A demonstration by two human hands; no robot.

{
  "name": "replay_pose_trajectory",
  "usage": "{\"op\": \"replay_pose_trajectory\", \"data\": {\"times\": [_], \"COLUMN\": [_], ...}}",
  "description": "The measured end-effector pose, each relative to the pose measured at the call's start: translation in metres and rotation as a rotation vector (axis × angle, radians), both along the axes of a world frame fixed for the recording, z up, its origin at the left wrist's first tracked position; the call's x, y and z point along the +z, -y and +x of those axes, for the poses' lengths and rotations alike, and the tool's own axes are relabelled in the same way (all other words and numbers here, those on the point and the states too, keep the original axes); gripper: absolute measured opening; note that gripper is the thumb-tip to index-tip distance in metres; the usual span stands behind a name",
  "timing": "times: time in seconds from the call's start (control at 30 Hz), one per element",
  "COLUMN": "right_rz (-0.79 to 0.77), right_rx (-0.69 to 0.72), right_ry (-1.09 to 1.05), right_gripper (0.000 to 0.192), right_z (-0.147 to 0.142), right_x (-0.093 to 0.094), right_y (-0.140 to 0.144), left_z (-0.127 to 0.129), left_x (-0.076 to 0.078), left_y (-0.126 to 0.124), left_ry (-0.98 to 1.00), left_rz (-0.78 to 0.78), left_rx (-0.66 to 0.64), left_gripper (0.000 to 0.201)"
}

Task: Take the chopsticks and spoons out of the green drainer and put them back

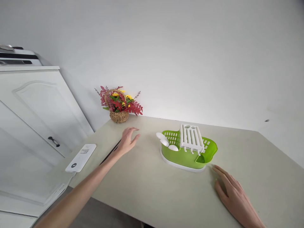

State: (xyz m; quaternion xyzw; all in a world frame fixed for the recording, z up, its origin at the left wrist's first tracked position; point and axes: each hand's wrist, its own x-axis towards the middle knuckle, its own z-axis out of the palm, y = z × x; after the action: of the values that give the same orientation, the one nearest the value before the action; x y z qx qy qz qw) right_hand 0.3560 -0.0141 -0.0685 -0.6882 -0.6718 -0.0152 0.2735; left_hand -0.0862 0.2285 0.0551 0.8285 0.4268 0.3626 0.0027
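A green plastic utensil caddy [182,158] with a white base stands on the table. A white slotted rack [192,137] with small hooks sits across its top. Three white spoons [163,142] lean out over its left side. My left hand [128,140] is open to the left of the caddy, thumb and fingers apart and nothing between them. Thin black sticks [110,152] lie on the table, partly hidden behind that wrist. To the right of the caddy, my right hand [231,190] is open, its fingertips close to the white base.
A wicker basket [119,117] of red and yellow flowers stands at the back left by the wall. A white flat power strip or charger [81,157] with a cable lies near the left edge. Beyond it is a white cabinet [35,126].
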Motion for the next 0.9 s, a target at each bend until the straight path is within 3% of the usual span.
{"op": "replay_pose_trajectory", "data": {"times": [0.13, 0.27, 0.43, 0.67, 0.83, 0.9], "right_rz": [0.002, -0.002, 0.009, 0.019, 0.024, 0.021], "right_rx": [-0.001, -0.013, -0.014, 0.000, -0.013, -0.015], "right_ry": [0.003, 0.001, -0.001, -0.001, 0.003, 0.003], "right_gripper": [0.047, 0.045, 0.044, 0.042, 0.041, 0.041], "right_z": [0.000, -0.002, -0.005, -0.005, -0.007, -0.008], "right_x": [0.000, 0.004, 0.009, 0.011, 0.015, 0.016], "right_y": [0.000, -0.001, -0.001, -0.003, -0.004, -0.003], "left_z": [0.065, 0.110, 0.137, 0.151, 0.152, 0.147], "left_x": [0.050, 0.075, 0.073, 0.069, 0.092, 0.107], "left_y": [0.036, 0.046, 0.029, 0.014, 0.016, 0.013], "left_ry": [0.109, -0.139, -0.366, -0.349, -0.266, -0.168], "left_rz": [-0.034, 0.015, 0.186, 0.215, 0.133, 0.065], "left_rx": [-0.377, -0.626, -0.691, -0.816, -0.868, -0.818], "left_gripper": [0.041, 0.058, 0.044, 0.038, 0.039, 0.040]}}
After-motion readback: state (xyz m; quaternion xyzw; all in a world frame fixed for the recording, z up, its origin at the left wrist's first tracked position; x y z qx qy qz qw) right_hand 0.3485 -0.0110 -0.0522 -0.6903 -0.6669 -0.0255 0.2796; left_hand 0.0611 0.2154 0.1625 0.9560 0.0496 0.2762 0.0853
